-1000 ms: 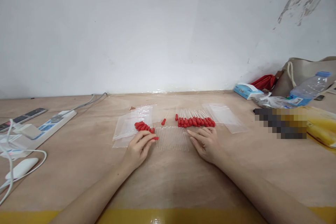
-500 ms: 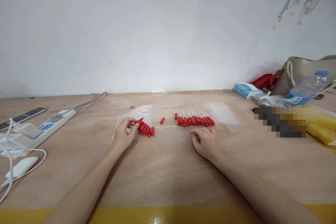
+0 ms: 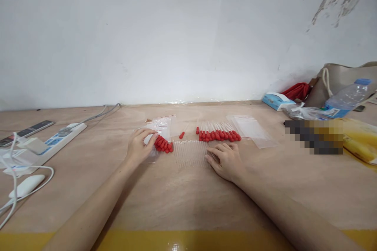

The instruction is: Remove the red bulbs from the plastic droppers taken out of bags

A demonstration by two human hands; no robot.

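Plywood bench [image 3: 188, 200] against a white wall; work sits mid-bench, toward the wall.

Loose red rubber bulbs [image 3: 163, 144] lie in a small heap on a clear zip bag [image 3: 153, 133]. Left hand [image 3: 140, 146] rests at that heap, fingertips touching its left end; whether a bulb is pinched cannot be told. Just right of the heap, a row of bare glass tubes [image 3: 191, 152] lies side by side. Right hand [image 3: 225, 159] lies loose on the bench, fingers spread, tips touching the right edge of that row, nothing gripped. Behind it is a row of finished droppers [image 3: 219, 135] with red caps, one single dropper [image 3: 182, 135] apart on the left, and more clear bags [image 3: 250, 127] to the right.

Judgement: the step in hand appears to be taking a bulb and a tube for fitting together. The next move calls for a fine pinch on one bulb without scattering the heap, and lifting one tube without rolling its neighbours.

Open room lies toward the near edge. Power strip [image 3: 55, 139] and cables stand well apart left; water bottle [image 3: 347, 100] and tissue pack [image 3: 275, 101] well apart right.
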